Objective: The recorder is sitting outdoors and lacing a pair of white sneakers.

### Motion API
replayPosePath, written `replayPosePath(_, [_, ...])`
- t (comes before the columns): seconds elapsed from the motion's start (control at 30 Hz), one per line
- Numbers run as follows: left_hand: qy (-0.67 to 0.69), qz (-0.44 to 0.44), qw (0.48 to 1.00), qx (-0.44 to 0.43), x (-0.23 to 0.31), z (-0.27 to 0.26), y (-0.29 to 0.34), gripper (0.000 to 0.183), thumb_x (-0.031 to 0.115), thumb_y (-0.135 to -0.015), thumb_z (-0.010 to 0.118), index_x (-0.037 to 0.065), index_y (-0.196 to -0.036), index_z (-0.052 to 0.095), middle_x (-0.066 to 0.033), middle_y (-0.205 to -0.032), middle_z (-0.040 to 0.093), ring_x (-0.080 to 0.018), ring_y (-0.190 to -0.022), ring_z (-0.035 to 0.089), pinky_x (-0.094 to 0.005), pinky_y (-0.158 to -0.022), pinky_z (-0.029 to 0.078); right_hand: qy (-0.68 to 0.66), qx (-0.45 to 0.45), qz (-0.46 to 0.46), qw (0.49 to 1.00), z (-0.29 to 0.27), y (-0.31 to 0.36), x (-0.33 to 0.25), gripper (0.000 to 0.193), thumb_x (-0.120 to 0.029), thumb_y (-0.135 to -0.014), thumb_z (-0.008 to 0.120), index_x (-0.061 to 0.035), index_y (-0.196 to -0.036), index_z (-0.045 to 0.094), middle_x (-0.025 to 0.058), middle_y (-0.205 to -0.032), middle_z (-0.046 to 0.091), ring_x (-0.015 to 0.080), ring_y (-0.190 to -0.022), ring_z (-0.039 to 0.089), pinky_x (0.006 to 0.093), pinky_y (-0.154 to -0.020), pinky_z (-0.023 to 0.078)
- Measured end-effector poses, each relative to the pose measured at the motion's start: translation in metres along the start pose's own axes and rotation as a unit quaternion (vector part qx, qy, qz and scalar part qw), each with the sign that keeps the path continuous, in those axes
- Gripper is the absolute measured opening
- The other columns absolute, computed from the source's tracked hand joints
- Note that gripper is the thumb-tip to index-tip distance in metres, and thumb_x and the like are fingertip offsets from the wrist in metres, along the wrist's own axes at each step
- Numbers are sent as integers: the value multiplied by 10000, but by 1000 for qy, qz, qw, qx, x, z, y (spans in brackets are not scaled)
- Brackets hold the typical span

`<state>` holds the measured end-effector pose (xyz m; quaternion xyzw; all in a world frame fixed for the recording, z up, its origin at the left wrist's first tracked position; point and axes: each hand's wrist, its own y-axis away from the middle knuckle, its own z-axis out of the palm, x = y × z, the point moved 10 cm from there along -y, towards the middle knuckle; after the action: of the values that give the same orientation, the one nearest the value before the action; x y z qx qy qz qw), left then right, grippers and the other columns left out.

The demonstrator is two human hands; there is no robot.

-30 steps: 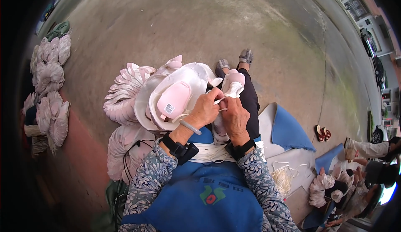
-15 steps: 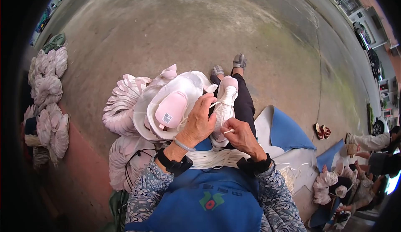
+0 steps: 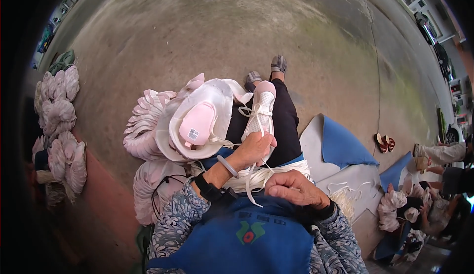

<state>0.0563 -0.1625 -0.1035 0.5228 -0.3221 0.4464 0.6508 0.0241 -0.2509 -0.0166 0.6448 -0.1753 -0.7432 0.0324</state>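
Observation:
A white and pink shoe upper (image 3: 260,116) lies lengthwise on my lap, its pink toe pointing away from me. White lace is threaded across its front, with a loop standing out at its left side. My left hand (image 3: 253,149) is closed on the near end of the upper, and a loose lace end (image 3: 252,195) hangs below it. My right hand (image 3: 297,187) is nearer my body with curled fingers, drawing a white shoelace (image 3: 266,165) taut from the upper. A bundle of white laces (image 3: 232,182) lies across my lap under both hands.
Left of my lap stands a white open bag (image 3: 222,94) holding a pink shoe piece (image 3: 197,121). Stacked pink uppers (image 3: 143,126) lie beside it, with more bundles (image 3: 59,111) at far left. A blue-and-grey sheet (image 3: 345,143), sandals (image 3: 383,143) and other people are at right.
My left hand has slid from the middle of the upper down to its near end. My right hand has pulled back toward my body and to the right, with the lace.

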Motion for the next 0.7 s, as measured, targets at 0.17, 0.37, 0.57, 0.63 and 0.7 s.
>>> replayPosePath(0.17, [-210,226,943,-128,56,71,67,233,199,-984,426,38,-906,574,-125,-715,559,-284,-649,578,-382,-641,457,-341,205,57,916,-62,-1,58,403,-393,-1027,376,-47,-977,576,-35,-644,468,36,-406,270,185,-369,213])
replayPosePath(0.37, [-207,193,852,-440,39,202,126,144,148,-977,439,13,-960,489,-196,-744,582,-395,-714,589,-462,-633,452,-431,165,75,884,-37,-45,66,301,-319,-1016,445,-53,-1113,547,-54,-625,422,24,-418,280,185,-361,268])
replayPosePath(0.57, [-224,81,874,-423,24,126,112,275,260,-974,502,22,-1070,601,-138,-903,672,-297,-836,650,-375,-777,489,-304,35,-48,951,-56,17,14,239,-226,-996,494,-19,-978,613,-63,-572,376,32,-460,303,196,-416,222])
replayPosePath(0.63, [-239,40,899,-364,20,76,92,345,313,-966,523,24,-1127,620,-95,-962,685,-211,-913,650,-314,-823,491,-237,68,27,969,-60,21,39,245,-231,-992,506,-18,-969,625,-61,-582,393,30,-483,322,195,-439,241])
replayPosePath(0.7, [-261,21,945,-194,21,21,54,308,287,-968,521,10,-1068,609,-80,-905,671,-173,-832,647,-310,-765,510,-133,71,68,986,-58,15,54,255,-248,-986,529,-19,-977,639,-56,-622,431,34,-555,370,192,-501,294])
